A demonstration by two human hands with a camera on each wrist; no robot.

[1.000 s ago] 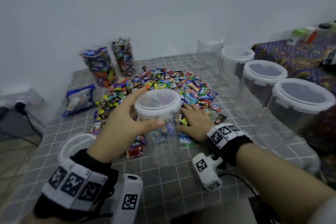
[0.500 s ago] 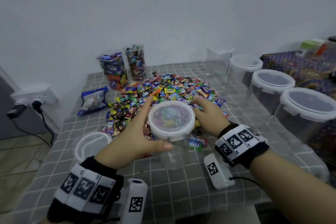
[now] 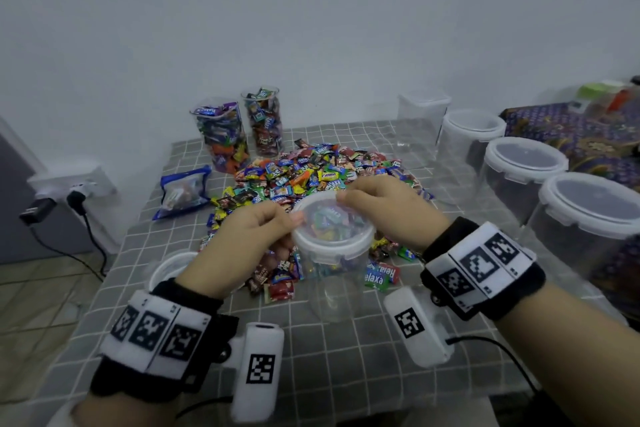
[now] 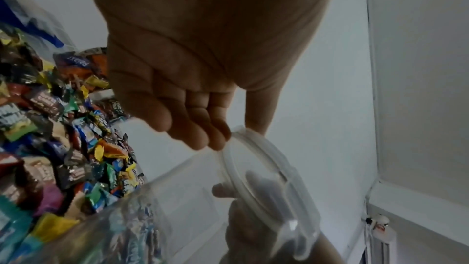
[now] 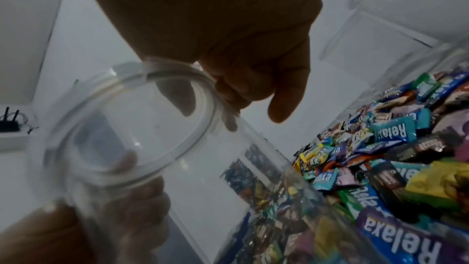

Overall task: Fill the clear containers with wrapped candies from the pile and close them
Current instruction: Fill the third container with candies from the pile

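A clear round container [image 3: 334, 288] stands on the grey checked cloth just in front of the candy pile [image 3: 311, 173]. Its white-rimmed lid [image 3: 330, 224] sits on top. My left hand [image 3: 291, 218] pinches the lid's left rim, thumb above and fingers [image 4: 200, 138] curled under the lid's edge [image 4: 266, 180]. My right hand [image 3: 341, 198] grips the far right rim, its fingers [image 5: 228, 95] curled on the lid [image 5: 142, 127]. Candy colours show through the wall; I cannot tell whether any lie inside.
Two candy-filled clear containers [image 3: 223, 135] [image 3: 263, 121] stand at the back left, with a blue bag [image 3: 183, 191] beside them. Several empty lidded containers [image 3: 523, 177] line the right side. A white-rimmed round piece [image 3: 171, 269] lies by my left wrist. Cables hang at left.
My left hand left the container's side and took the lid's left rim. My right hand rose off the candy pile onto the lid's far rim.
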